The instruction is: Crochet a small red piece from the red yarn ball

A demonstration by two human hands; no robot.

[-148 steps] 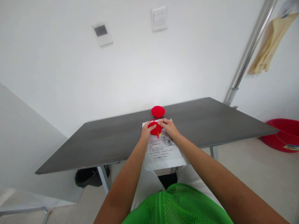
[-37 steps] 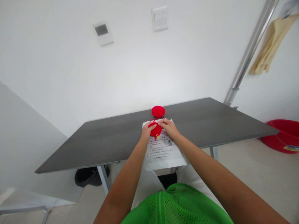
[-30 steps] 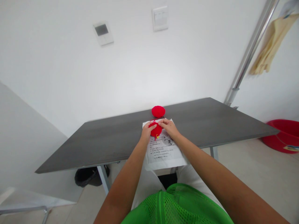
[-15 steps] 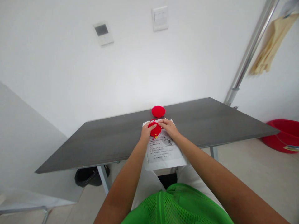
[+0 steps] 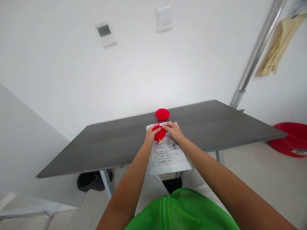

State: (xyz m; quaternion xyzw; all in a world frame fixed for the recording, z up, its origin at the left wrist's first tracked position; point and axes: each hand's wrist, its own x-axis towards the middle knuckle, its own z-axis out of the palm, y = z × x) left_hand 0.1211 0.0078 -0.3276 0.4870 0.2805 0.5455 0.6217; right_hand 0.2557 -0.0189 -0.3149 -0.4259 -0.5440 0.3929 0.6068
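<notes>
A round red crochet piece (image 5: 159,133) is held over a printed sheet of paper (image 5: 165,158) on the table. A small yellow stitch marker (image 5: 160,140) hangs from its lower edge, and a red loop of yarn (image 5: 157,124) shows above it. My left hand (image 5: 150,134) grips the piece from the left, thumb on top. My right hand (image 5: 173,130) is closed in a pinch at the piece's upper right edge; any slim tool in its fingers is too small to make out. Behind both hands sits a ball of red yarn (image 5: 162,114).
The dark grey table (image 5: 115,143) stands against a white wall. On the floor are a black bin (image 5: 90,182) to the left and a red tub (image 5: 287,143) to the right. A metal pole (image 5: 259,51) and hanging cream gloves (image 5: 275,46) are at the right.
Almost nothing differs. The fingers of my right hand have shifted very slightly at the edge of the crochet piece; the yarn ball and paper stay in place.
</notes>
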